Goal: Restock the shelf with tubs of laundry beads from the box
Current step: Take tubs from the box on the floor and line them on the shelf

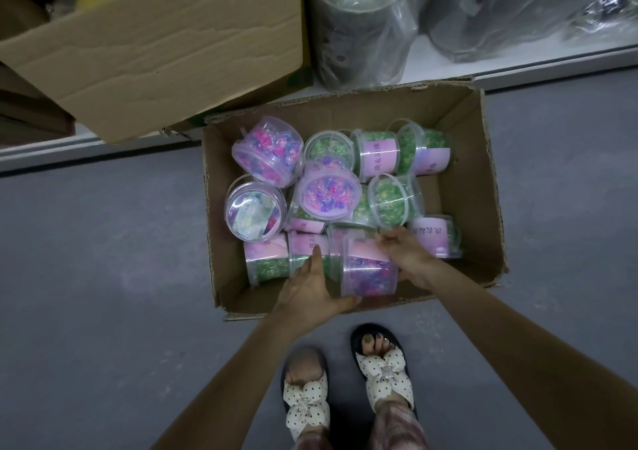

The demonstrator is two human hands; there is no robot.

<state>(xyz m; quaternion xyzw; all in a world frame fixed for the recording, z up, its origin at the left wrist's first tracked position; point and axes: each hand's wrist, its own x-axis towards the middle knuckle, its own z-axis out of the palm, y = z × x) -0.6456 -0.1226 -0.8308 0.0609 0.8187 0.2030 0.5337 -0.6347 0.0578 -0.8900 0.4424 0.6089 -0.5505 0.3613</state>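
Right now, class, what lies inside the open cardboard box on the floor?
The cardboard box holds clear tubs of laundry beads, some green, some pink-purple. Both hands, left and right, grip one tub. Whatever lies beneath the piled tubs is covered.

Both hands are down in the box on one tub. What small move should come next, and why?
Probably lift the pink tub straight up out of the box. The left hand and right hand already hold it from both sides, and it lies on top of other tubs, so nothing blocks its way up.

Grey floor (pixel 103 259) bears open cardboard box (pixel 483 180).
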